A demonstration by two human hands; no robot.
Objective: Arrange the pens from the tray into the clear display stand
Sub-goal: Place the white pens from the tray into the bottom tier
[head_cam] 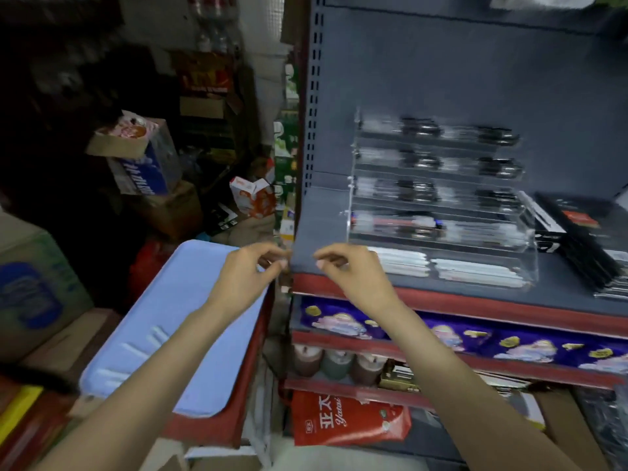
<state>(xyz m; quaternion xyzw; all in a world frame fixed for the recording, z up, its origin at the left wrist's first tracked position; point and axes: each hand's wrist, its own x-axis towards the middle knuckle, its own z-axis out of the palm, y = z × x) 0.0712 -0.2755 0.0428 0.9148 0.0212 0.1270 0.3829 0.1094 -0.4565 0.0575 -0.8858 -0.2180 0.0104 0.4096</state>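
My left hand (249, 273) and right hand (343, 270) hover with curled, empty fingers; reaching blind, I risk knocking the display stand (441, 212) instead of the tray (190, 287).

A dark grey metal shelf with a red front edge (475, 302) carries a stack of flat black packets (591, 246) at its right end. The shelf below holds purple printed packets (509, 345), with brown and green capped jars (334, 363) lower down. A red printed bag (350, 419) hangs beneath; stacked cardboard cartons (142, 158) stand at left.
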